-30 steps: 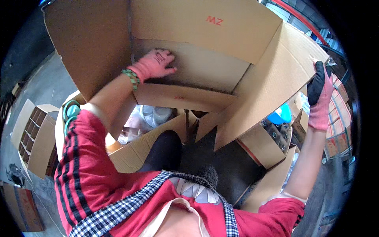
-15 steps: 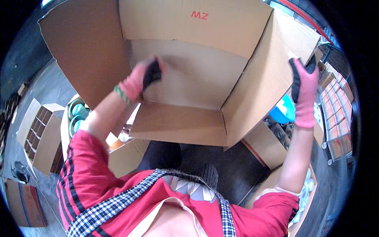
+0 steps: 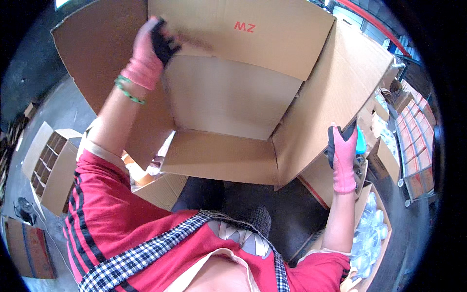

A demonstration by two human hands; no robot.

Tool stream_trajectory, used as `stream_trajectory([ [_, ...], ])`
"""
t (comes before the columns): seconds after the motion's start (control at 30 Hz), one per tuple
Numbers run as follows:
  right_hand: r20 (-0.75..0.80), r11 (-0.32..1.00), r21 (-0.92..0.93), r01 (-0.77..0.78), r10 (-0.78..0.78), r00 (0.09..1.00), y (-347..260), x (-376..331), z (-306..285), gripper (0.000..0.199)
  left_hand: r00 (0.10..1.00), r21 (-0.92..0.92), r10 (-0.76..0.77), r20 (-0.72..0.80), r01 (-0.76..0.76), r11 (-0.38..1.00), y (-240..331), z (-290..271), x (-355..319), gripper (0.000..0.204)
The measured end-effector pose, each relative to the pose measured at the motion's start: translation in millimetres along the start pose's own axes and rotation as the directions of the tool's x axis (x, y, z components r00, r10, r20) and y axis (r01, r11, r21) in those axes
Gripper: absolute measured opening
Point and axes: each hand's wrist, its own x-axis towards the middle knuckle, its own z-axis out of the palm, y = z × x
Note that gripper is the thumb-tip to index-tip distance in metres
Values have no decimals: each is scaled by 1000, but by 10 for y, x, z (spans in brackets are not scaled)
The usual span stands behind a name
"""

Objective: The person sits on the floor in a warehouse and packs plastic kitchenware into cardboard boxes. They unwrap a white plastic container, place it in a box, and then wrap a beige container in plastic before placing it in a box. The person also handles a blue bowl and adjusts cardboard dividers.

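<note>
A big brown cardboard box (image 3: 233,97) stands before me with its flaps spread, its mouth turned toward me and a pale panel inside. My left hand (image 3: 153,51), in a pink glove with a black palm, is raised in front of the box's upper left, fingers apart and nothing in them. My right hand (image 3: 343,153), gloved the same way, grips the edge of the right flap (image 3: 335,87). Its thumb lies on the inner side of the flap, and the other fingers are partly hidden.
On the left sits a carton with dividers (image 3: 48,165). A long carton of clear glassware (image 3: 369,233) is beside my right arm, with a blue container (image 3: 360,141) beyond my right hand. Stacked cartons (image 3: 413,146) line the far right.
My left hand has risen up and to the left from the box's mouth. My right hand has slid down the right flap's edge. The box has shifted only slightly.
</note>
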Motion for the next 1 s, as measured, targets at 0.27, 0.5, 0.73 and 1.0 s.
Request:
stream_trajectory([
  [0.27, 17, 974, 9, 226, -226, 974, 140, 172, 170, 44, 918, -592, -161, 362, 360, 721, -1193, -721, 412, 28],
  [0.5, -16, 983, 79, 166, -165, 986, 65, -34, 63, 35, 741, -397, -80, 666, 444, 804, -570, -280, 17, 34],
  [0.73, -62, 923, -96, 372, -379, 923, 227, 84, 189, 36, 936, -577, -345, -67, 246, 779, -1061, -251, 309, 19],
  [1.0, 44, 934, -110, 340, -337, 941, 306, -13, 61, 45, 805, -751, 75, 588, 510, 419, -107, 269, -464, 33],
])
